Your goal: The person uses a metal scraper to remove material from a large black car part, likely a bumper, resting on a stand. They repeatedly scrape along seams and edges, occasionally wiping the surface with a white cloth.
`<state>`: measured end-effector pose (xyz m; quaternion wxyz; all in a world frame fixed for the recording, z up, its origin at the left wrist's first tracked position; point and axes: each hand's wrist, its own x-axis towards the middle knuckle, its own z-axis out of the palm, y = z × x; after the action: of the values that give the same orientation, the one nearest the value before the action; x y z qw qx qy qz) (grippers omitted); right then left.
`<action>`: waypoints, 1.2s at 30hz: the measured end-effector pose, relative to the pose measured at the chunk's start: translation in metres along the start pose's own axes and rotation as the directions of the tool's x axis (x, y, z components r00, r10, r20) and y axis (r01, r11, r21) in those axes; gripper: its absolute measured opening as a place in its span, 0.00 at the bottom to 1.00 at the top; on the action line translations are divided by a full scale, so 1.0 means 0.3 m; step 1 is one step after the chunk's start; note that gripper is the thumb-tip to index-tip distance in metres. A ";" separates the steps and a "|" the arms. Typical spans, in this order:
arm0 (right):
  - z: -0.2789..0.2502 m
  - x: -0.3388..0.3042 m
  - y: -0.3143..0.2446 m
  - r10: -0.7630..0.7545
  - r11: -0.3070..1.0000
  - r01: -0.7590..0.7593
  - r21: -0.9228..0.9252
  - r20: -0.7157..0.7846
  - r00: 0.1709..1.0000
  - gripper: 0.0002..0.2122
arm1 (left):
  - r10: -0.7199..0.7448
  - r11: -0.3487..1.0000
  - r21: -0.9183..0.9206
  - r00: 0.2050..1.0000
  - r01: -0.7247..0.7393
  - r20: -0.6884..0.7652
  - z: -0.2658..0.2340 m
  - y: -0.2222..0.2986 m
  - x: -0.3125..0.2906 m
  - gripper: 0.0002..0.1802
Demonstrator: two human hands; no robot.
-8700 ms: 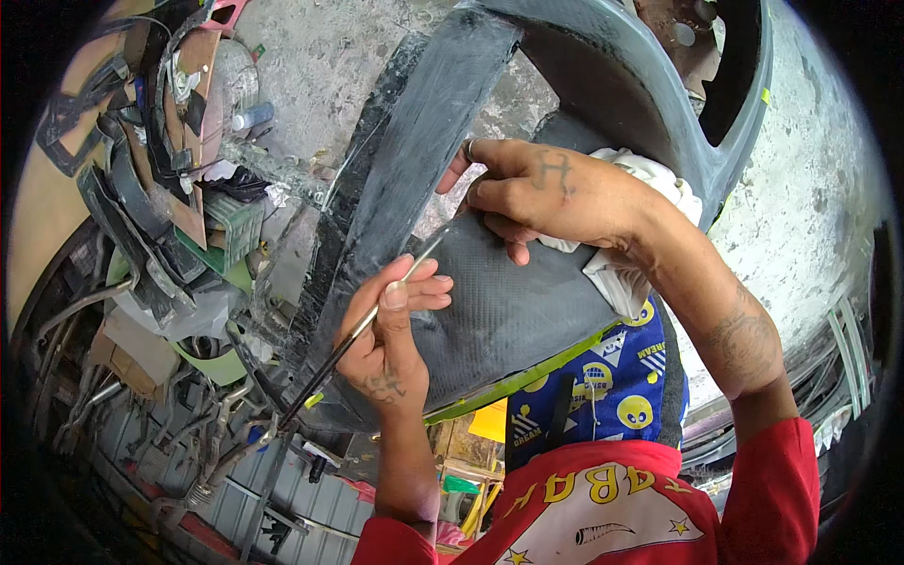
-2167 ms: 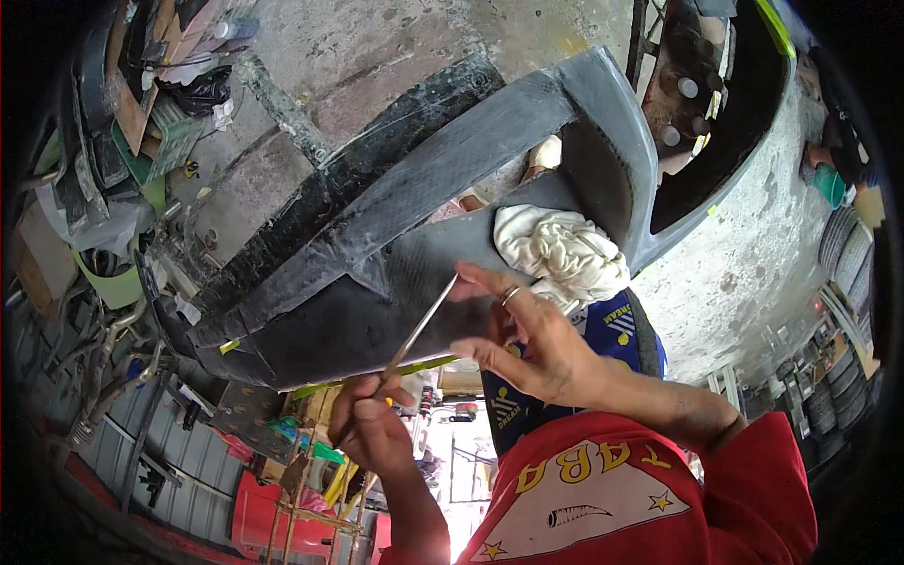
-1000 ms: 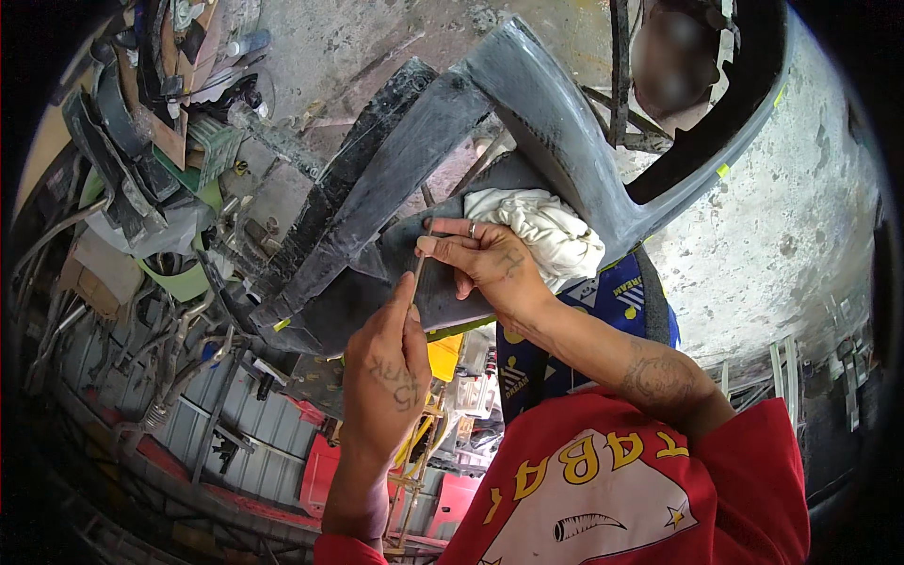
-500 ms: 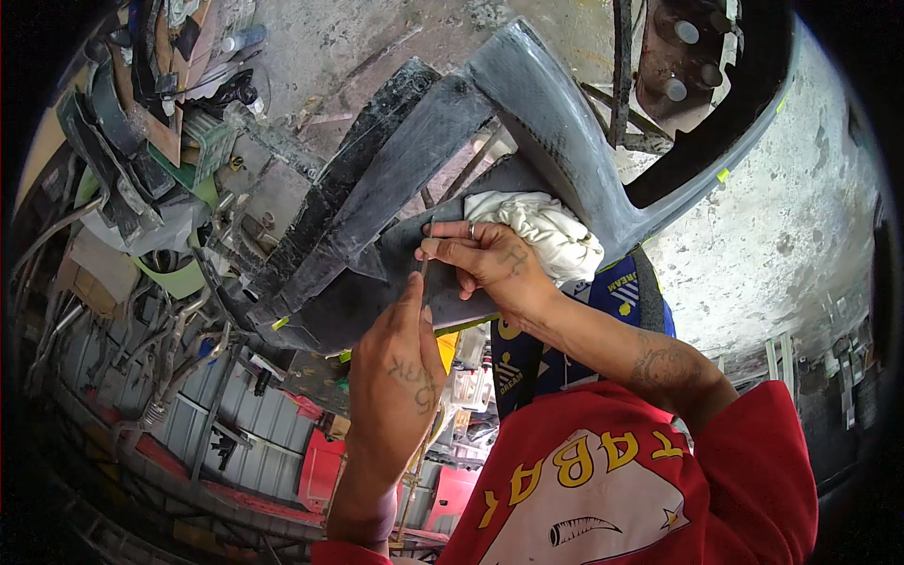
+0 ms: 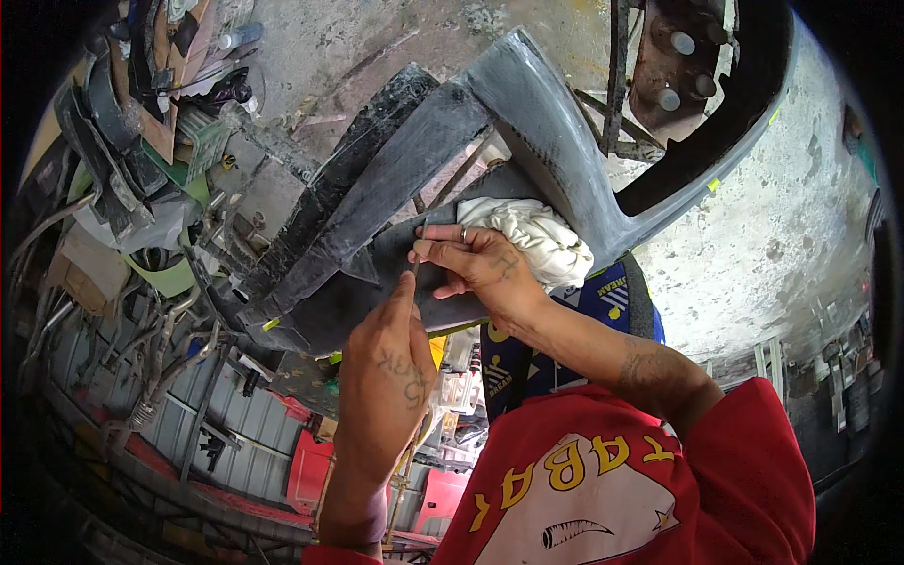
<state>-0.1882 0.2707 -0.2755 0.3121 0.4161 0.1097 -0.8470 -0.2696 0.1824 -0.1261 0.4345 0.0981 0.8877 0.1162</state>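
The left hand (image 5: 388,363) and right hand (image 5: 490,270) are both clamped on a thin rod (image 5: 416,267) over the grey bumper (image 5: 405,162), apparently at a tip-handling step, and the next move seemingly calls for a light, steady pinch.

Panel (image 5: 556,132) slants across the middle, lower left to upper right, beyond the shirt (image 5: 603,490), which is lower right. Right hand (image 5: 485,268) over the panel's near part; left hand (image 5: 386,367) left of it and closer to the body, fingers overlapping the panel's near edge in view. Tool (image 5: 416,268) runs between the two hands. Cloth (image 5: 541,240) on the panel, right of and just beyond the right hand. Tape (image 5: 713,185) on the panel's right-hand edge, another bit at its left end. Floor (image 5: 753,311) behind panel and to its right. Left of panel: crate (image 5: 204,141), bottle (image 5: 242,36) farther back, pipes (image 5: 143,412) nearer, cardboard (image 5: 83,281) left of the pipes.
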 end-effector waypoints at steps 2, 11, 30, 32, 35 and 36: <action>-0.002 0.001 0.002 0.012 1.000 -0.012 0.005 0.005 1.000 0.21 | -0.044 0.999 -0.003 0.999 0.044 0.005 -0.002 0.012 0.008 0.18; 0.006 -0.003 -0.018 0.034 0.997 -0.032 0.069 -0.025 0.999 0.17 | -0.085 0.988 0.125 0.994 0.093 -0.064 -0.003 0.078 0.025 0.16; 0.006 0.013 -0.007 0.042 0.997 -0.040 0.060 -0.028 0.999 0.18 | -0.117 0.982 -0.144 0.993 0.120 0.032 -0.022 -0.010 0.039 0.17; 0.003 0.017 -0.001 0.033 0.998 -0.032 0.052 -0.019 0.999 0.18 | -0.052 0.996 -0.077 0.999 0.051 -0.007 -0.013 -0.027 0.036 0.17; 0.009 0.008 -0.010 0.033 0.997 -0.031 0.065 -0.031 0.999 0.18 | 0.038 0.998 -0.040 0.997 -0.041 -0.060 -0.001 -0.044 0.038 0.17; 0.009 0.013 -0.005 0.032 0.997 -0.030 0.068 -0.034 0.999 0.18 | -0.024 0.991 -0.135 0.999 0.021 -0.023 -0.007 -0.063 0.042 0.17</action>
<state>-0.1927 0.2689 -0.2769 0.3090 0.4427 0.0798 -0.8379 -0.2803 0.1675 -0.1397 0.4306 0.0572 0.8841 0.1721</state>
